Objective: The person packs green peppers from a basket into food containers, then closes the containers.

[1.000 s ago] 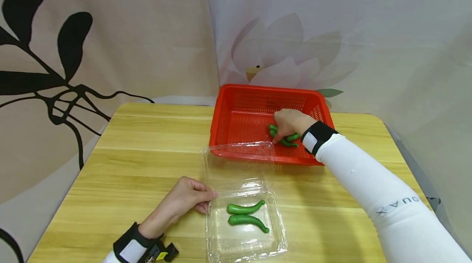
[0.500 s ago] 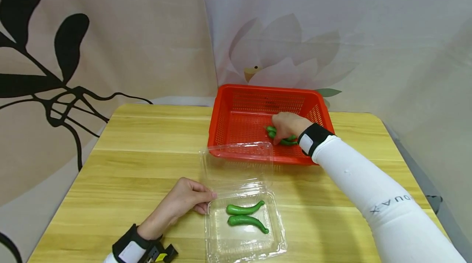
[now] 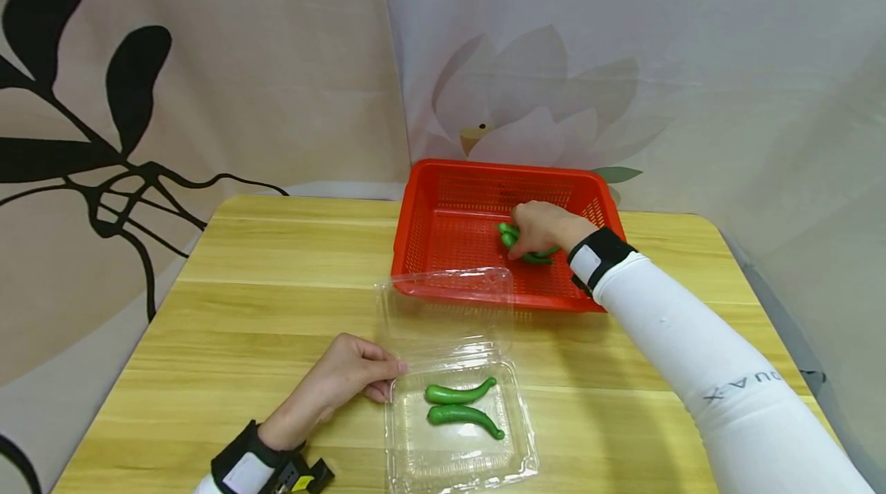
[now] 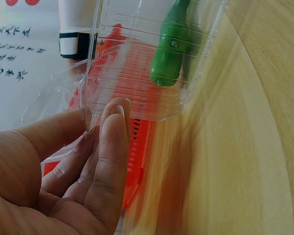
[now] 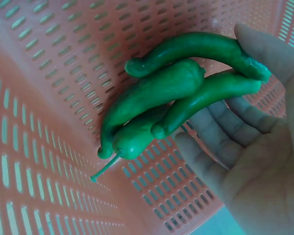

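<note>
My left hand pinches the left edge of a clear plastic clamshell box near its hinge; its lid lies back, overlapping the front of the red basket. Two green peppers lie side by side in the box's base. Inside the basket, my right hand reaches down over several green peppers. The right wrist view has the thumb at the end of the upper pepper and curved fingers below the lower one. Two more peppers lie against these, farther from the palm.
Everything stands on a wooden table. The basket sits at the table's back edge, in front of a printed cloth backdrop. Its perforated walls rise around the right hand. A small camera is strapped to the left wrist.
My right hand has shifted slightly toward the back of the basket, and the peppers beneath it have moved the same way. My left hand and the box stay put.
</note>
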`<control>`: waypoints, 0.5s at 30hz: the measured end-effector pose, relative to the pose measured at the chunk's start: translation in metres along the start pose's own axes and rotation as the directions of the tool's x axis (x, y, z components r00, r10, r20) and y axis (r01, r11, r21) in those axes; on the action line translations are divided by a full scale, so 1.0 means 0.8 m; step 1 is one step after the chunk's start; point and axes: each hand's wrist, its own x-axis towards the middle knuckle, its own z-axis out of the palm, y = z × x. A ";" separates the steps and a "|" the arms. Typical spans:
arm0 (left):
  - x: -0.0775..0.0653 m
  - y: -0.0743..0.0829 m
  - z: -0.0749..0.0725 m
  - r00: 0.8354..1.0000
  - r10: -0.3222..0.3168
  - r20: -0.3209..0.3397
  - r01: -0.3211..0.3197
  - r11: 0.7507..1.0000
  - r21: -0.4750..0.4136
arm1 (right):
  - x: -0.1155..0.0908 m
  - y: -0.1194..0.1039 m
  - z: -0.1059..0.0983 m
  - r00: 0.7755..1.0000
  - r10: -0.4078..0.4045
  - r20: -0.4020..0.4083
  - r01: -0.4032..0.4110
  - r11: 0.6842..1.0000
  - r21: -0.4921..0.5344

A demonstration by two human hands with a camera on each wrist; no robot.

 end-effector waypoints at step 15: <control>0.002 0.000 0.000 1.000 0.009 -0.003 -0.009 1.000 0.007 | -0.004 0.003 -0.005 1.000 0.022 0.006 -0.023 0.993 0.119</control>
